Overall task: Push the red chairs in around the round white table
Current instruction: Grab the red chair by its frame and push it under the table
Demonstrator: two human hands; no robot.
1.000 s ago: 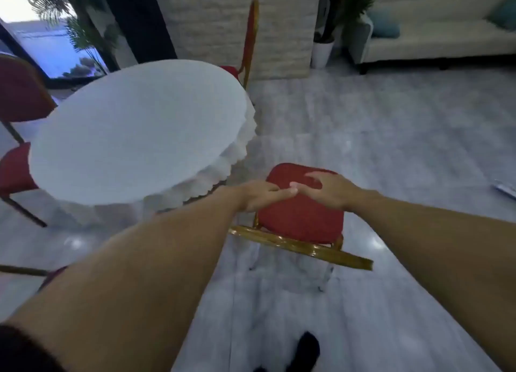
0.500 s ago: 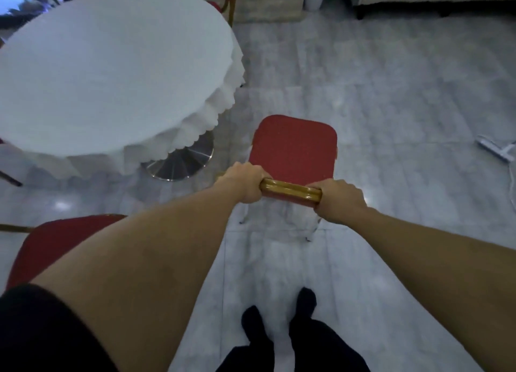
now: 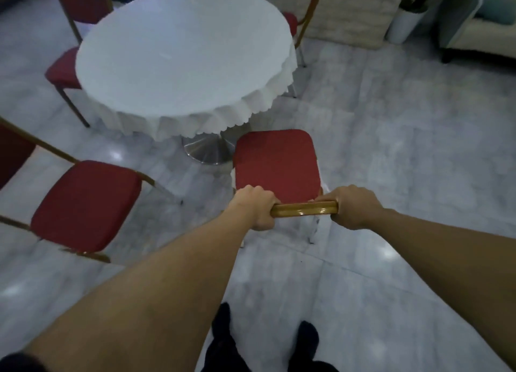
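Note:
A round white table (image 3: 181, 55) with a scalloped cloth stands at upper centre on a steel pedestal. In front of me is a red chair (image 3: 276, 162) with a gold frame, its seat facing the table's near-right edge and just short of the cloth. My left hand (image 3: 255, 206) and my right hand (image 3: 353, 205) both grip the gold top rail of its back. A second red chair (image 3: 83, 204) stands at the lower left, apart from the table. A third red chair (image 3: 64, 69) sits at the table's left, and a fourth red chair (image 3: 291, 22) at its far right.
A white brick pillar (image 3: 351, 11) rises behind the table. A white plant pot (image 3: 405, 22) and a pale sofa (image 3: 480, 33) stand at the upper right. Grey marble floor (image 3: 405, 148) spreads to the right. My dark shoes (image 3: 304, 341) show at the bottom.
My hands went from resting over the chair's seat to gripping its top rail. The view has swung so the table now lies ahead, and the chair sits nearer the pedestal.

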